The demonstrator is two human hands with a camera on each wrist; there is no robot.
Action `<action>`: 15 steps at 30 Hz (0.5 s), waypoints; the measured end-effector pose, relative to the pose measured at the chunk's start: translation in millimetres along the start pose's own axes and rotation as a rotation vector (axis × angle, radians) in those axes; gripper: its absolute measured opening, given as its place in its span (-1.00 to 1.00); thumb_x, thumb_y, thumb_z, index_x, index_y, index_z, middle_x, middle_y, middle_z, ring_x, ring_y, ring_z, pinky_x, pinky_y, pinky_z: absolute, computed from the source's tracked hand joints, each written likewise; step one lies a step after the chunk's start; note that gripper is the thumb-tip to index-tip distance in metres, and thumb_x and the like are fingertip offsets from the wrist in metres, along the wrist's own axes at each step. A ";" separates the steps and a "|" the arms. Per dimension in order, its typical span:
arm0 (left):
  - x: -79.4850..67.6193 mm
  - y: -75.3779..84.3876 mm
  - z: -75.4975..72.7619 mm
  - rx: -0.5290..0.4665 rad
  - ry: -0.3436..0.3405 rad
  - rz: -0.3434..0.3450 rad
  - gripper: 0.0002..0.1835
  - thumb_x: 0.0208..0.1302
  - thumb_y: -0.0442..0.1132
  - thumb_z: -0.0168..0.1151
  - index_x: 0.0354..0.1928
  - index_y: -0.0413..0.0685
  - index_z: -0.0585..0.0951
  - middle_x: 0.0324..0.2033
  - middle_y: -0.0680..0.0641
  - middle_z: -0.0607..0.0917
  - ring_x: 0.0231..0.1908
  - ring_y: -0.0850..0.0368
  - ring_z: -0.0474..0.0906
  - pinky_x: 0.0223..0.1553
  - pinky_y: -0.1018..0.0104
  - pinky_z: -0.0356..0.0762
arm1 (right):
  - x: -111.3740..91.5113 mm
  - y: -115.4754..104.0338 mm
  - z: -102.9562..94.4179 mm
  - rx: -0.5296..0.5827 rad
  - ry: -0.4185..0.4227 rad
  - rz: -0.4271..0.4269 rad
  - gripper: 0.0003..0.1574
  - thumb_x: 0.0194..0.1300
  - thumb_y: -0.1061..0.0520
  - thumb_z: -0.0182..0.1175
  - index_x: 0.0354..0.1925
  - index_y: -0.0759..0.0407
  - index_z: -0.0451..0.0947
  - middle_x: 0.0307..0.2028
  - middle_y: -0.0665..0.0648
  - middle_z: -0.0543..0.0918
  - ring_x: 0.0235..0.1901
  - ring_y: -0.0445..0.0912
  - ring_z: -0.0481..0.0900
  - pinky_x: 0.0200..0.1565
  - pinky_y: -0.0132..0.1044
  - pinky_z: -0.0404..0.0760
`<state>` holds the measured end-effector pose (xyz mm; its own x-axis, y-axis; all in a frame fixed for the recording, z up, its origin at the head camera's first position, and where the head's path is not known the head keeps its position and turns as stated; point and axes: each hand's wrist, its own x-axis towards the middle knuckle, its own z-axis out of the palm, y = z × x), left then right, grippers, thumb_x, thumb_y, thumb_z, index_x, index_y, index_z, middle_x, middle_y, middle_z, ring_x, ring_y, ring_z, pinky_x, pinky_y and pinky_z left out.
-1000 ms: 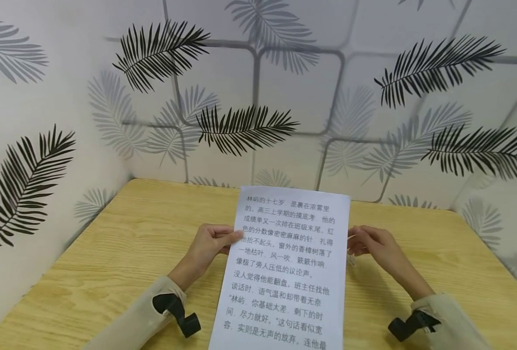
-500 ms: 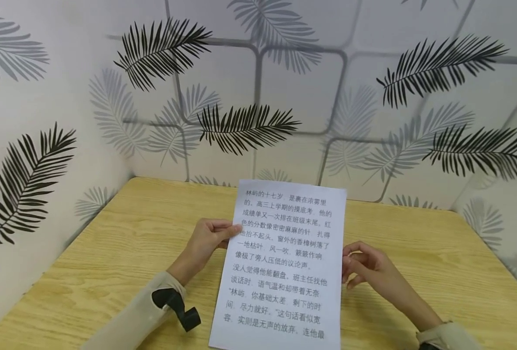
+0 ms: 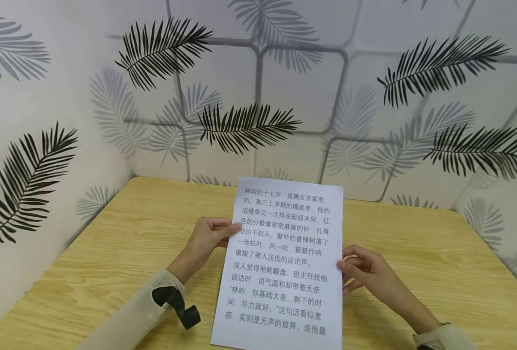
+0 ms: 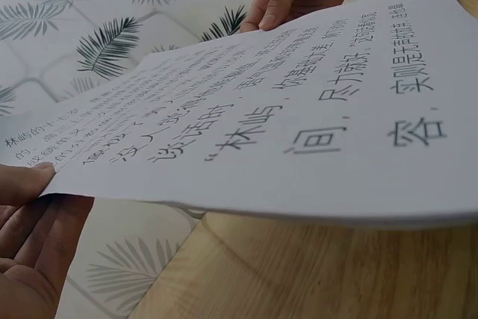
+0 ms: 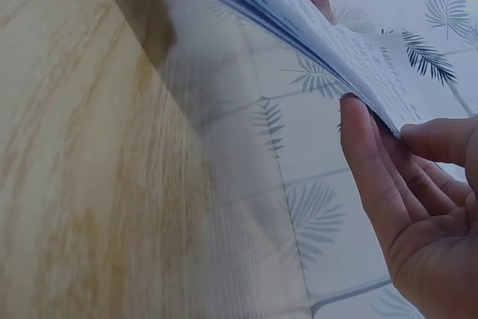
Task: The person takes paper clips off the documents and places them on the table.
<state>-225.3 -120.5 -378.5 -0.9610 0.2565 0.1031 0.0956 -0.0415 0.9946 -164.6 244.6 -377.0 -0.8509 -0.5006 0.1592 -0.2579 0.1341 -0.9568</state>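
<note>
A stack of white printed paper sheets (image 3: 280, 267), covered with large Chinese text, is held tilted above the table. At its left edge my left hand (image 3: 205, 243) pinches it, thumb on the printed face and fingers underneath. My right hand (image 3: 369, 270) pinches the right edge a bit lower, its thumb on top. From the right wrist view, several layers show along the edge of the paper sheets (image 5: 276, 24), with fingers (image 5: 366, 155) below them. In the left wrist view the paper sheets (image 4: 261, 132) span between both hands.
A light wood-grain table (image 3: 122, 233) lies beneath. Behind and beside it stand pale walls (image 3: 293, 92) with a dark and grey leaf pattern. A black strap mount (image 3: 179, 308) sits on the left sleeve.
My right hand has moved down along the right edge and its thumb now rests on the front of the paper sheets. The sheets have shifted slightly up and left.
</note>
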 end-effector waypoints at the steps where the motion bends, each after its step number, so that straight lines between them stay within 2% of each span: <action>1: 0.4 -0.3 0.0 -0.002 -0.003 0.000 -0.68 0.31 -0.31 0.25 -0.05 -0.50 0.61 -0.29 -0.22 0.75 -0.38 0.09 0.72 -0.30 0.28 0.67 | 0.2 -0.3 0.5 -0.003 0.005 0.003 -0.76 0.45 0.29 0.03 -0.07 0.51 0.33 -0.32 0.11 0.72 -0.38 -0.06 0.68 -0.38 0.04 0.67; 15: 3.2 -4.9 2.9 -0.011 -0.023 -0.033 -0.72 0.30 -0.30 0.26 -0.13 -0.46 0.65 -0.30 -0.22 0.75 -0.40 0.02 0.72 -0.30 0.26 0.68 | 0.1 4.7 1.5 -0.020 0.053 0.102 -0.69 0.42 0.24 0.09 -0.07 0.52 0.35 -0.33 0.16 0.71 -0.39 -0.05 0.67 -0.35 0.02 0.68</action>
<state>-228.1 -116.7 -383.0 -0.9574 0.2797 0.0711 0.0615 -0.0431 0.9972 -165.2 243.8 -381.8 -0.8958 -0.4382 0.0746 -0.1775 0.1988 -0.9638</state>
